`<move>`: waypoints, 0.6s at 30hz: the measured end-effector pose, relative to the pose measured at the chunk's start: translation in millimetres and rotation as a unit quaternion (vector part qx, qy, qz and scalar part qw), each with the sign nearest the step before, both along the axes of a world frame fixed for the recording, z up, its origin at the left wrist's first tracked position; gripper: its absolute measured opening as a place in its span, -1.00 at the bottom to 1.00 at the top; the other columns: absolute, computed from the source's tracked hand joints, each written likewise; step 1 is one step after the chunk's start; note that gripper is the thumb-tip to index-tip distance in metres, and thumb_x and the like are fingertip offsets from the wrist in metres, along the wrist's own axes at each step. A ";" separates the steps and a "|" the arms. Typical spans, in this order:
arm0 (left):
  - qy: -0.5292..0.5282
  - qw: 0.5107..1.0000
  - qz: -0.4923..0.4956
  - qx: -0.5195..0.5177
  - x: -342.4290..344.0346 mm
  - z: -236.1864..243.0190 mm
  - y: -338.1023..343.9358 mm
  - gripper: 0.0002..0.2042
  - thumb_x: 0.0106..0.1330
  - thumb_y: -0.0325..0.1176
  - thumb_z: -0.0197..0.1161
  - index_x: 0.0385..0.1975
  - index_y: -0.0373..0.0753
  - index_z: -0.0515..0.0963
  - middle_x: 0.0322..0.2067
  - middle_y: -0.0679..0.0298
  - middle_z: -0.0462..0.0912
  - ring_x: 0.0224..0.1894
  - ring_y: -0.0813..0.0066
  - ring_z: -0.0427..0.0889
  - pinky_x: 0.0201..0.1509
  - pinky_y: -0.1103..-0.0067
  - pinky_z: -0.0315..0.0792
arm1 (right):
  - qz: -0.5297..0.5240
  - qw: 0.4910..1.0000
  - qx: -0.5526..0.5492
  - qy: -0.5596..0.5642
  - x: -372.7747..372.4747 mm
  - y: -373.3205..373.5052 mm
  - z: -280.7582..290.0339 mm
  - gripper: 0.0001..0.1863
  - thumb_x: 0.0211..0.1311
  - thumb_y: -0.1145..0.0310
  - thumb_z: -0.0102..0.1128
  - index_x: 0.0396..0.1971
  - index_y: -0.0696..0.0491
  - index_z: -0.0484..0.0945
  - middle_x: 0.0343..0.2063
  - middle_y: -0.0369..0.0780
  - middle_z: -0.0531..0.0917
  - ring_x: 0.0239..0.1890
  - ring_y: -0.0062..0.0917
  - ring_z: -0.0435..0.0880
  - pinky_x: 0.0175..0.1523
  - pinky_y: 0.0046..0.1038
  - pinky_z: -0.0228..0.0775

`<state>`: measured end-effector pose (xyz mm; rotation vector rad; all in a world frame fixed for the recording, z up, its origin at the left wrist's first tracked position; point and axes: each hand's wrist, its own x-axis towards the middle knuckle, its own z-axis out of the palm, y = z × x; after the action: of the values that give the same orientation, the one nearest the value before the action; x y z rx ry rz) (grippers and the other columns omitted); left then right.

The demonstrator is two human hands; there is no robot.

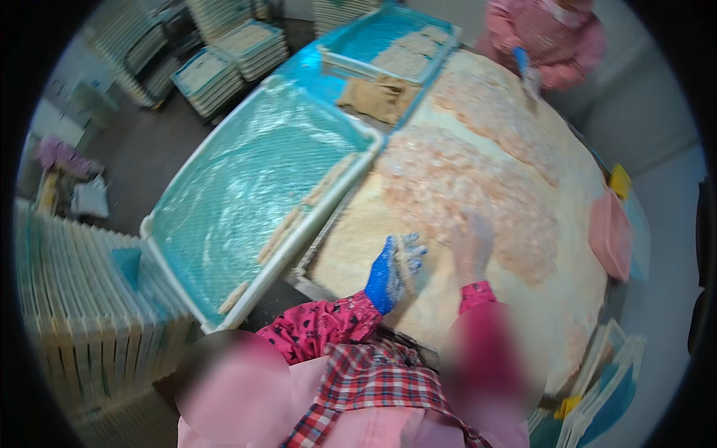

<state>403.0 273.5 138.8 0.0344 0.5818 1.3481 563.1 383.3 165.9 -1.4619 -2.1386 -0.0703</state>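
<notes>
My left hand [387, 278], in a blue glove dusted with crumbs, is closed around a pale, crumb-coated strip [407, 263] at the near edge of the table. To its right, my right hand [472, 243] wears a thin whitish glove and reaches to the near side of a pile of wet, pinkish pieces [478, 183]. Its fingers blur into the pile, so I cannot see whether they grip a piece. Pale crumbs [351, 250] cover the table around both hands. Left of them stands a white-rimmed tray [258, 291] lined with turquoise film, with a row of coated strips [299, 216] along its right side.
Across the table a person in pink [549, 45] holds a blue-handled tool [526, 71]. A second tray [336, 56] and a brown cloth [381, 97] lie at the back. Stacked trays [97, 299] stand at left. A pink basin [610, 235] sits at the right edge.
</notes>
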 end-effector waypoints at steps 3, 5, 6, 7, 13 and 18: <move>0.021 0.988 0.156 -0.006 -45.9 72.9 16.3 -0.48 0.40 0.02 -0.16 0.17 -0.26 0.23 -0.04 0.09 0.45 -0.25 0.43 0.45 -0.09 0.52 0.40 | 0.010 0.998 0.027 -0.062 3.0 15.5 -9.4 -0.75 -0.07 0.40 0.19 -0.30 0.04 0.47 -0.41 -0.17 0.53 -0.27 -0.29 0.51 -0.15 -0.25 0.35; 0.179 0.957 0.221 0.056 -97.9 59.9 20.4 -0.44 0.39 0.05 -0.17 0.21 -0.25 0.12 -0.01 0.06 0.39 -0.17 0.32 0.44 -0.03 0.42 0.44 | -0.017 0.996 -0.002 -0.089 5.6 20.5 -10.9 -0.76 -0.08 0.41 0.20 -0.33 0.05 0.45 -0.43 -0.15 0.53 -0.29 -0.27 0.52 -0.17 -0.25 0.35; 0.196 0.954 0.227 -0.010 -123.5 76.6 19.7 -0.44 0.36 0.08 -0.13 0.18 -0.23 0.14 0.00 0.08 0.37 -0.10 0.29 0.45 -0.03 0.30 0.49 | -0.041 0.993 -0.020 -0.106 7.8 17.5 -11.5 -0.77 -0.09 0.42 0.20 -0.35 0.05 0.45 -0.44 -0.15 0.53 -0.30 -0.26 0.52 -0.18 -0.25 0.35; 0.315 0.903 0.287 0.053 -152.9 57.4 14.5 -0.44 0.34 0.10 -0.11 0.17 -0.18 0.15 0.04 0.10 0.34 -0.06 0.27 0.46 -0.02 0.22 0.51 | -0.032 0.995 -0.028 -0.092 1.8 16.6 -11.4 -0.77 -0.09 0.42 0.20 -0.36 0.06 0.44 -0.44 -0.14 0.52 -0.31 -0.25 0.52 -0.19 -0.25 0.35; 0.644 0.762 -0.032 -0.062 -284.4 -37.7 -26.7 -0.45 0.41 0.01 -0.19 0.26 -0.25 0.12 0.19 0.13 0.27 0.15 0.35 0.30 0.18 0.46 0.20 | -0.043 0.997 -0.041 -0.049 -8.5 24.4 0.8 -0.79 -0.11 0.45 0.19 -0.41 0.08 0.41 -0.48 -0.14 0.52 -0.32 -0.23 0.52 -0.21 -0.24 0.34; 0.297 0.951 -0.006 -0.084 -232.8 21.9 3.3 -0.42 0.41 -0.01 -0.18 0.32 -0.23 0.00 0.30 0.13 0.09 0.32 0.31 0.12 0.35 0.44 0.04 | -0.027 0.998 -0.040 -0.044 -8.0 30.2 2.4 -0.80 -0.11 0.46 0.18 -0.44 0.09 0.38 -0.51 -0.13 0.52 -0.37 -0.20 0.53 -0.27 -0.21 0.36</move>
<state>170.1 276.8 160.8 0.3140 1.2007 1.2674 555.1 413.5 168.3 -1.5887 -2.1953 -0.0706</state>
